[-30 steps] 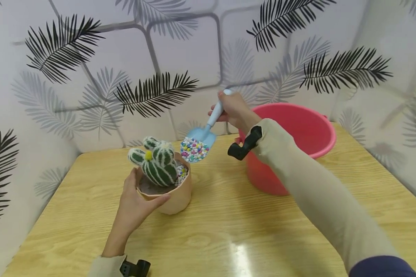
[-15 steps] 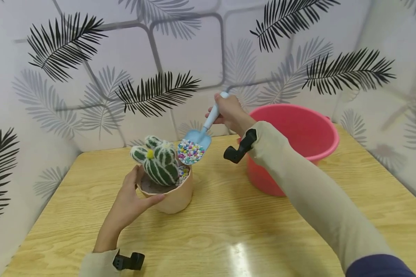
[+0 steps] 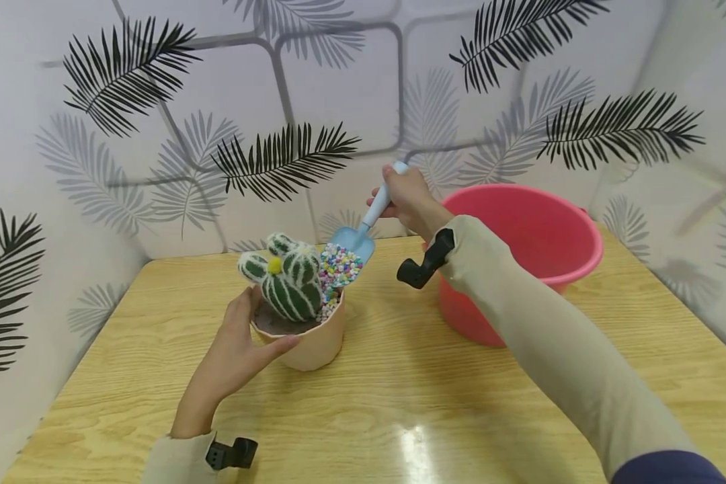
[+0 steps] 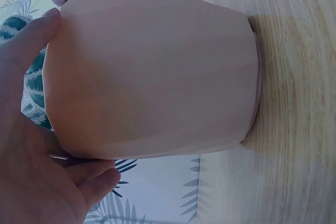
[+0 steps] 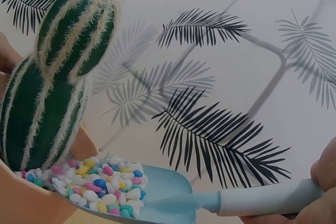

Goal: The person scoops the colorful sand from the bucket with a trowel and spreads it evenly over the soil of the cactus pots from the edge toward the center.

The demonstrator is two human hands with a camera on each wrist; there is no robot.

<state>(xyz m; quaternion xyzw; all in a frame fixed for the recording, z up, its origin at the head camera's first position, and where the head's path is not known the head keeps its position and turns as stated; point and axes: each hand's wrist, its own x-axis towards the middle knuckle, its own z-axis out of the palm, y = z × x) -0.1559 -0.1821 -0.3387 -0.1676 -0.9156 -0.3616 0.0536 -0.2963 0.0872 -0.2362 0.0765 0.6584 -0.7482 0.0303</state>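
Note:
My right hand [image 3: 408, 196] grips the pale handle of a small light-blue trowel [image 3: 353, 240], whose blade tilts down to the left. Colourful pebbles [image 5: 107, 187] heap on the blade, and its tip lies over the rim of a peach flower pot [image 3: 314, 346]. In the pot stands a green cactus [image 3: 292, 296] with white fuzzy ribs and a yellow spot. Pebbles cover the soil on its right side; bare grey-brown soil shows at the left and front. My left hand [image 3: 236, 353] holds the pot by its near left rim, thumb across the front and fingers around the far side.
A large pink-red bucket [image 3: 520, 228] stands on the right, partly behind my right forearm; its bottom is hidden. The wooden table [image 3: 363, 410] runs back to a wall [image 3: 339, 87] with a leaf pattern.
The trowel has come down and left to the pot, and its tip now sits at the rim beside the cactus, where pebbles spill in. My left hand keeps holding the pot.

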